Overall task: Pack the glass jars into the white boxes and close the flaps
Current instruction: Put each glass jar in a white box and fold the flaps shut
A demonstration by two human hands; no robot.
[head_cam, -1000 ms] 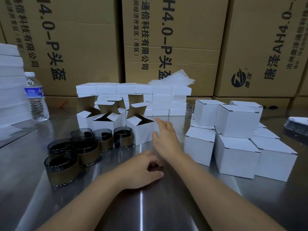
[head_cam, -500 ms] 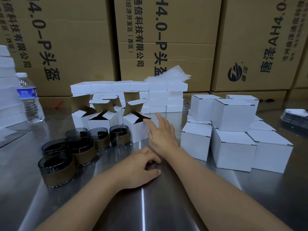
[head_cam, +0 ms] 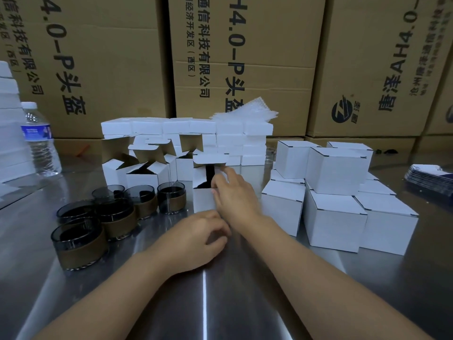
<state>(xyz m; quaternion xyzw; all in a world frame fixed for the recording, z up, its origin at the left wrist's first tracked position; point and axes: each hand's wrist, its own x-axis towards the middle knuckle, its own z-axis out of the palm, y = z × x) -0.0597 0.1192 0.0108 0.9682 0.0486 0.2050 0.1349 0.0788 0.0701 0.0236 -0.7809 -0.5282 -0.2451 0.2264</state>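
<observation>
Moved: right grip (head_cam: 235, 195) has gone forward and now touches the nearest open box (head_cam: 202, 202); left grip (head_cam: 196, 241) is on the same spot.
Hidden: right grip covers the open box's right wall and front-right corner. Box interior is dark, contents unreadable. White stack (head_cam: 9, 131) is cut by the left edge, card pile (head_cam: 431, 177) by the right edge.
Materials: glass jars (head_cam: 81, 241) are smoked dark, low and round, with a brown band round the lower half. Open boxes are white card outside, brown inside, flaps up. Closed boxes (head_cam: 335, 217) are cube-shaped, stacked toward the worktop's right edge. Worktop (head_cam: 220, 303) is brushed steel with a glare streak. Bubble wrap (head_cam: 245, 111) lies on the back row.
Right grip: fingers fairly straight along the box's right side, thumb at the front corner; cannot tell if it clamps.
Left grip: loosely curled, resting on the worktop, holding nothing.
Jars vs grip: clustered front-left, apart from both grips. Nearest jar (head_cam: 171, 197) is just beside the open box's left wall.
</observation>
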